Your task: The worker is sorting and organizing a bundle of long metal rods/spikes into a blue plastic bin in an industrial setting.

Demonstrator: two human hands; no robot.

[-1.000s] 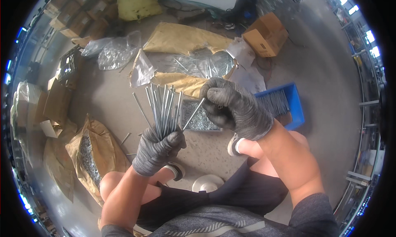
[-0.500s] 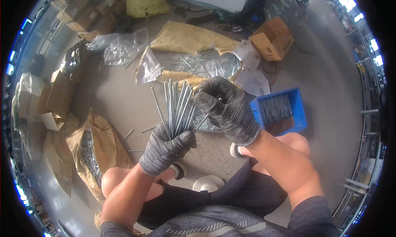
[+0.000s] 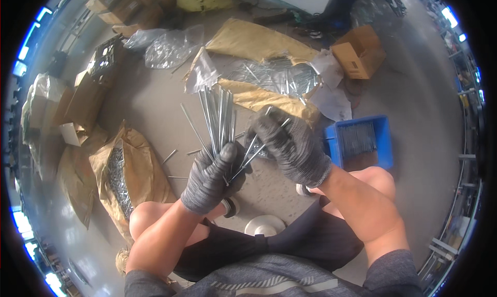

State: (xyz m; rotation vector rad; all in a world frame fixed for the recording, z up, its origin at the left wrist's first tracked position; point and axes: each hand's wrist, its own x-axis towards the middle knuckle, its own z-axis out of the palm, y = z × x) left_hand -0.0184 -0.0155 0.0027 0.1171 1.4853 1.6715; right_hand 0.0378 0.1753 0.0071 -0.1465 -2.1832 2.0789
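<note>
My left hand [image 3: 215, 175], in a dark grey knit glove, is closed around a bundle of long, thin metal rods [image 3: 217, 116]. They stand roughly upright, fanning out at the top, and one leans off to the left. In the matching glove, my right hand [image 3: 292, 147] pinches a couple of slanting metal rods [image 3: 253, 149] to the right of the bundle. Their lower ends reach down beside my left fingers; whether they touch that hand I cannot tell. Part of my right fingertips is blurred.
Ahead lies a torn brown sack [image 3: 259, 41] with loose rods [image 3: 279, 77] spilling inside. A blue bin [image 3: 383, 142] at the right holds rods in a row. Another open sack [image 3: 142, 162] is on the left, near cardboard boxes [image 3: 85, 108]. Stray rods lie on the floor.
My right hand has come down slightly, and slanting rods now show in its grip, apart from the bundle. The left hand's bundle stands more upright. The whole view has shifted a little.
</note>
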